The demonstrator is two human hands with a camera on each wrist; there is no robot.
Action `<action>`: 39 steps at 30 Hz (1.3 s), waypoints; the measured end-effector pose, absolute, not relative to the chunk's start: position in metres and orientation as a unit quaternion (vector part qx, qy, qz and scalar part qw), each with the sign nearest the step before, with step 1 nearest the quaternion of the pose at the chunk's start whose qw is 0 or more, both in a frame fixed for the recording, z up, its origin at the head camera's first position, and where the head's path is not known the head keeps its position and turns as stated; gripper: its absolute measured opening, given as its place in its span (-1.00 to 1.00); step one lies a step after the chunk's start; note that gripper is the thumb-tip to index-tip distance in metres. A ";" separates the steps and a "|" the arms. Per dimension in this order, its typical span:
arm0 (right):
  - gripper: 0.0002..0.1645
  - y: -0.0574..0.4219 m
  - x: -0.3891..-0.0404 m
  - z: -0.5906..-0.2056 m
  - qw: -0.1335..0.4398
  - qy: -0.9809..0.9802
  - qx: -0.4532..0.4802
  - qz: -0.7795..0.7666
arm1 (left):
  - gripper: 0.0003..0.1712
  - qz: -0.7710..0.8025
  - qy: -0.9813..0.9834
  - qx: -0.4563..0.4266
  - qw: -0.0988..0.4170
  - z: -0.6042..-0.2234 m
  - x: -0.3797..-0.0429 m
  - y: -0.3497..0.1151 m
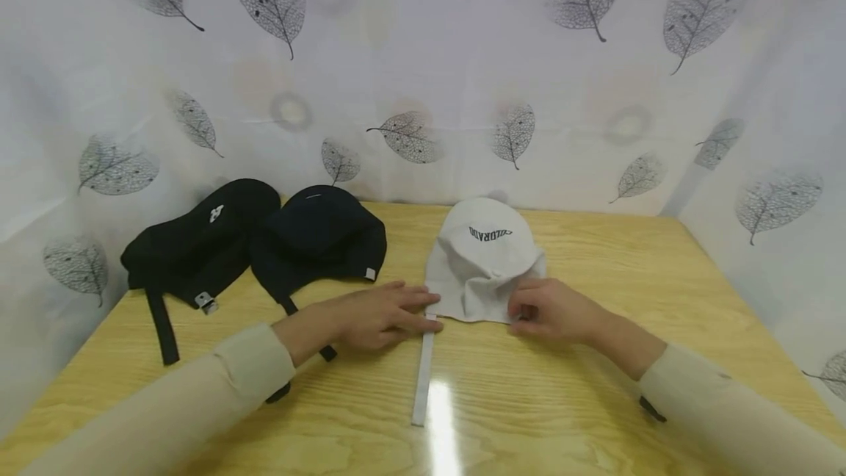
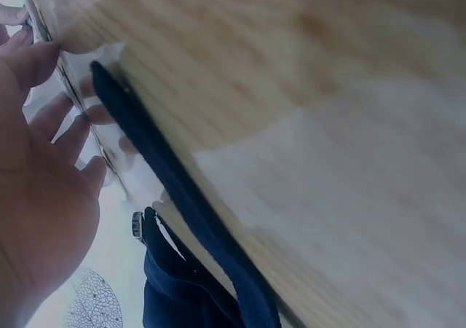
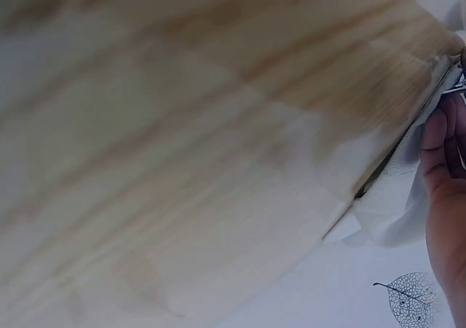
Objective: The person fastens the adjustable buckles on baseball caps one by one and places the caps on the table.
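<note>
A white cap [image 1: 485, 255] lies on the table with dark "COLORADO" lettering upside down to me. Its pale strap [image 1: 423, 380] runs from the left corner toward the near edge. My left hand [image 1: 383, 316] touches that corner and the strap's top end with fairly straight fingers. At the cap's right rear edge, my right hand [image 1: 555, 309] has curled fingers and pinches the fabric. Beside these fingers [image 3: 435, 142], a small metal piece [image 3: 456, 89] shows in the right wrist view. The fingertips of the right hand are partly out of that view.
Left of the white cap lie a dark navy cap [image 1: 324, 233] and a black cap [image 1: 205, 241], each with a dangling strap. My left forearm passes over the navy cap's strap [image 2: 175, 178]. A leaf-print curtain [image 1: 463, 79] stands behind the wooden table [image 1: 615, 263].
</note>
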State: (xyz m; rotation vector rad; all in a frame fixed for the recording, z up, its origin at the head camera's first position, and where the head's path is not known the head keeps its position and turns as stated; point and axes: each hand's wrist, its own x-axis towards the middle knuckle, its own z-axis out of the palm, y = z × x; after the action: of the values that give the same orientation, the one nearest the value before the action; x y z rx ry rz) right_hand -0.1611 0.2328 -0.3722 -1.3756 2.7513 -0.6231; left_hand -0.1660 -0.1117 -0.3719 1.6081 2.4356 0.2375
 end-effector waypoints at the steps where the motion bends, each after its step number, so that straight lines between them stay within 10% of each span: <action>1: -0.85 0.233 -0.161 -0.372 0.003 0.875 -0.442 -0.197 | -0.48 0.082 0.827 0.545 0.107 -0.372 -0.166 -0.112; 22: -0.78 0.216 -0.157 -0.374 0.025 0.869 -0.443 -0.218 | -0.70 0.125 0.874 0.468 0.042 -0.370 -0.170 -0.113; 39: -0.70 0.207 -0.157 -0.377 0.054 0.862 -0.432 -0.260 | -0.92 0.181 0.775 0.573 -0.195 -0.379 -0.173 -0.111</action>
State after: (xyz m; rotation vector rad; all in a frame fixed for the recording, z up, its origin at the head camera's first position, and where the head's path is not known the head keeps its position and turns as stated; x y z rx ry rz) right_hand -0.1572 0.2071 -0.3765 -1.3111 2.6195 -0.7899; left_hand -0.1734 -0.1114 -0.3785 2.0635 2.7944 0.6510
